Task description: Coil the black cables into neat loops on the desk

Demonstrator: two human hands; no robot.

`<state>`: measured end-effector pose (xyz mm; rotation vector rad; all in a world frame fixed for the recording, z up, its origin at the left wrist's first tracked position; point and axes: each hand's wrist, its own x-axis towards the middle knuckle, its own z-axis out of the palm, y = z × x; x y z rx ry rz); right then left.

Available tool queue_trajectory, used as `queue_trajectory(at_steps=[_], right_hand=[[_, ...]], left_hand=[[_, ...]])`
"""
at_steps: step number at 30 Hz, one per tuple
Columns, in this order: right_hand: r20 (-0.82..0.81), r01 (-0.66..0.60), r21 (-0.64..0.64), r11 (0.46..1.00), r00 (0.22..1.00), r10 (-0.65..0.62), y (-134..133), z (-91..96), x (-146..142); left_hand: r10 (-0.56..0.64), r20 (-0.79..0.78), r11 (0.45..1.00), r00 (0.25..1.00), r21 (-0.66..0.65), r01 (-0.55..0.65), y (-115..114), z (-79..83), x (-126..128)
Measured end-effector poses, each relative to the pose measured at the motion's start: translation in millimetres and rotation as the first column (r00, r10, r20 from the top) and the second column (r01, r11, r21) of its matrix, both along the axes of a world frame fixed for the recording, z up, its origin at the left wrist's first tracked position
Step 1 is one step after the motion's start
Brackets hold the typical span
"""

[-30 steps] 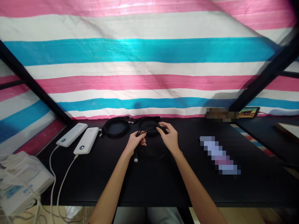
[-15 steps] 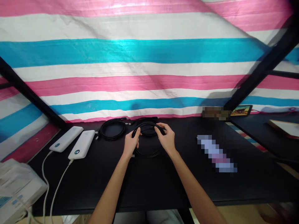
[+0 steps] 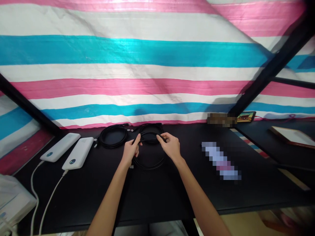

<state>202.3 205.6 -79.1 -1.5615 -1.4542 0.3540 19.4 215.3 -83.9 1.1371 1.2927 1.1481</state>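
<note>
A looped black cable (image 3: 150, 167) is between my hands just above the black table. On the loop's left side, my left hand (image 3: 131, 149) pinches the cable between thumb and fingers. My right hand (image 3: 170, 144) grips the same cable at the upper right, thumb pressed on top. The near part of the loop hangs low, and I cannot tell whether it touches the tabletop. Behind lie two more black cable coils: one coil (image 3: 100, 137) to the left, the other coil (image 3: 150, 125) partly hidden by the held loop and my hands.
Two white power banks (image 3: 78, 153) with white cords lie on the table (image 3: 152, 200) at left. A white box (image 3: 14, 200) stands at the lower left. A blurred-out item (image 3: 220, 160) lies right. A phone (image 3: 246, 116) leans at the back right; a striped sheet (image 3: 147, 52) hangs behind.
The view has shifted slightly to the right, so things appear further left. Both hands keep hold of the cable, and its upper part sits a little lower.
</note>
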Motion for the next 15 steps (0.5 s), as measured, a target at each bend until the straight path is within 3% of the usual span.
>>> queue_trajectory(at_steps=[9,15], right_hand=[[-0.278,-0.245,-0.170,0.954,0.941,0.192,8.1,-5.6,10.4],[-0.406,-0.371,-0.185,0.910,0.872,0.273,6.6,1.8,13.6]], left_hand=[[-0.007,-0.012,0.997,1.000,-0.083,0.006,0.0,1.7,2.1],[-0.040,0.043,0.992,0.998,-0.120,0.045,-1.0,2.8,0.4]])
